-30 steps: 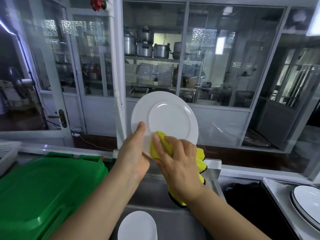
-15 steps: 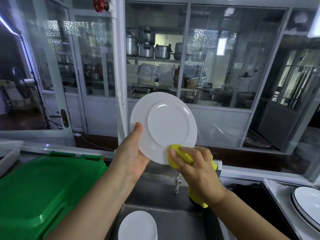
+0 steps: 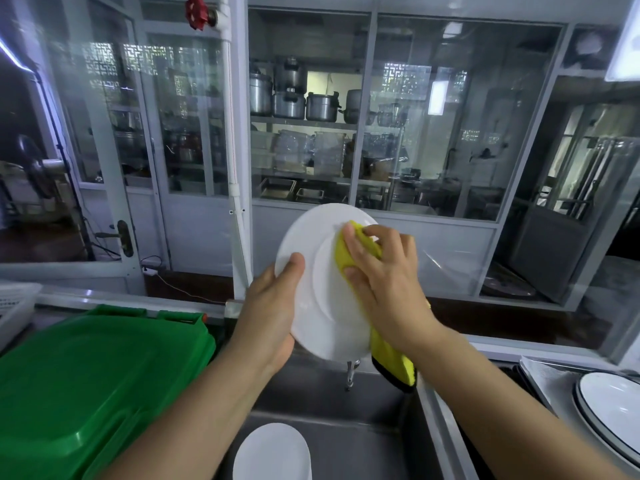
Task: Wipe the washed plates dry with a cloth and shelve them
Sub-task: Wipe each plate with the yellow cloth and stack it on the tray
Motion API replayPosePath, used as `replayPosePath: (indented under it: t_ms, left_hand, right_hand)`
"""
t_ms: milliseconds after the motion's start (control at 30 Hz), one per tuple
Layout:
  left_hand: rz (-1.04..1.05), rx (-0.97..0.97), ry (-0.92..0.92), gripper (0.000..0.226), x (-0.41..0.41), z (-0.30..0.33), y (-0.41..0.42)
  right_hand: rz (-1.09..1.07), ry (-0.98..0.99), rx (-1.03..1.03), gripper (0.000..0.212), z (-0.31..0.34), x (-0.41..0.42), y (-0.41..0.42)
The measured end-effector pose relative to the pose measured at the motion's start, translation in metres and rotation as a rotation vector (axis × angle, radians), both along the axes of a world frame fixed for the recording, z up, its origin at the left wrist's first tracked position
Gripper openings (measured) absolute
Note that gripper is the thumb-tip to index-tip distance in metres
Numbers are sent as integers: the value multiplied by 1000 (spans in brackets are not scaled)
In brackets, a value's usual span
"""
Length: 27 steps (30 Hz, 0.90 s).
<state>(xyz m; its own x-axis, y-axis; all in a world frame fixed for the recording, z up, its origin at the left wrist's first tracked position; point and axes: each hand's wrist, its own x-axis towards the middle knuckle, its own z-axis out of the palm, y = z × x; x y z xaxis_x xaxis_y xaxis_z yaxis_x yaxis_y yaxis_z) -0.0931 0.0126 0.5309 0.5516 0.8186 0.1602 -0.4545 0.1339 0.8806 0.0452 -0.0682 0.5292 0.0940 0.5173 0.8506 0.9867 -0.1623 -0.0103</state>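
The white plate (image 3: 322, 289) is up on edge above the steel sink (image 3: 346, 420), left hand (image 3: 273, 313) gripping its left rim with the thumb on the face, right hand (image 3: 384, 275) pressing the yellow cloth (image 3: 346, 251) to its upper face, more plates (image 3: 272, 452) down in the sink.

Both forearms raised ahead. Left hand (image 3: 273, 306) grips plate (image 3: 311, 271) edge, thumb on front; right hand (image 3: 384, 275) presses cloth (image 3: 349, 251) flat.

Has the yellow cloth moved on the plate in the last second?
Yes. The yellow cloth has climbed from the white plate's lower rim to its upper right, under the right hand.
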Motion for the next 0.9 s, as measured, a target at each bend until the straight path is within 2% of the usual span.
replayPosePath:
  t_ms: [200, 367, 567, 767, 900]
  left_hand:
    - [33, -5, -25, 18, -12, 3, 14]
    - [48, -13, -6, 16, -27, 1, 27]
    - [-25, 4, 38, 16, -38, -9, 34]
    - [-96, -33, 56, 10, -35, -25, 48]
    - [-120, -45, 31, 11, -31, -36, 54]
  right_hand:
    - [167, -46, -74, 45, -21, -38, 7]
    - [197, -44, -191, 43, -47, -35, -4]
    - [27, 56, -124, 47, -45, -9, -1]
    - [-86, 124, -15, 45, -27, -20, 12]
    - [-149, 213, 17, 42, -40, -21, 1]
